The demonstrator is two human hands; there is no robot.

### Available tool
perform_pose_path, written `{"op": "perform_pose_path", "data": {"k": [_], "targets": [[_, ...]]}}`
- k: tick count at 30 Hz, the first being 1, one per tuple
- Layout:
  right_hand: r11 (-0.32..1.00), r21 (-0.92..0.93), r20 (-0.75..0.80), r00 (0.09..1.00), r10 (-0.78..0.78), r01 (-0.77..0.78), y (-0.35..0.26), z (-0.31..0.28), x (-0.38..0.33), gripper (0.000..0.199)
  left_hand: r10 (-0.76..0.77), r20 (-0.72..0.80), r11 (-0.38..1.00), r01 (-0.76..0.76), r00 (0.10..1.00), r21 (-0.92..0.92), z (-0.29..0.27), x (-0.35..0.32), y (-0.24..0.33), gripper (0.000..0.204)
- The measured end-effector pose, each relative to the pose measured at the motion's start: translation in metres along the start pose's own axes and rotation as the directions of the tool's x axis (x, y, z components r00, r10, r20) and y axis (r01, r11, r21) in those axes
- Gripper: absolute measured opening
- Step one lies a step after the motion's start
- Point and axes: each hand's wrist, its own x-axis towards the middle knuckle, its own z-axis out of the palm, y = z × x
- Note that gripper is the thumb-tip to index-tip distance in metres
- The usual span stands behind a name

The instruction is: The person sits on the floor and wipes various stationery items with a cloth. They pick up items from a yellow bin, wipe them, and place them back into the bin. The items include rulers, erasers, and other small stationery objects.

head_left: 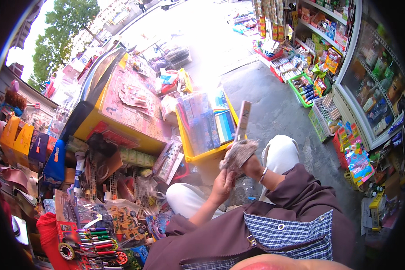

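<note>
In front of my knees, a long narrow light-coloured box (pixel 244 119) with dark print stands up at a slant. A crumpled grey-brown cloth (pixel 240 153) is bunched around its lower part. My right hand (pixel 253 167), with a bracelet at the wrist, is closed on the cloth. Just below, my left hand (pixel 223 185) has its fingers pinched together at the cloth's lower edge. The cloth hides the box's lower end, so what exactly those fingers grip does not show. Behind the box stands a yellow crate (pixel 197 158) of upright blue and clear packs.
Left of the crate is a yellow-sided display stand (pixel 132 152) with flat packages on top. Pens (pixel 99 245) and other small goods crowd the lower left. On the right, a green basket (pixel 299 92) and other baskets line a glass-door cabinet (pixel 369 85). Grey paving (pixel 274 108) lies between.
</note>
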Motion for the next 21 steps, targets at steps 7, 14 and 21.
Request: {"op": "perform_pose_path", "data": {"k": [7, 14, 21], "targets": [[0.790, -0.503, 0.316, 0.925, -0.209, 0.351, -0.009, 0.002, -0.002, 0.026, 0.057, 0.107, 0.992, -0.068, 0.993, 0.102, -0.024, 0.008, -0.005, 0.037], [0.776, -0.599, 0.413, 0.907, 0.086, 0.199, -0.021, 0.008, -0.013, 0.027, -0.034, -0.124, 0.980, 0.009, 0.992, -0.199, -0.047, -0.001, 0.018, 0.048], [0.811, -0.535, 0.567, 0.812, 0.138, 0.235, -0.004, 0.028, -0.027, 0.036, -0.116, -0.172, 0.910, 0.035, 0.978, -0.414, -0.027, -0.006, 0.022, 0.039]]}}
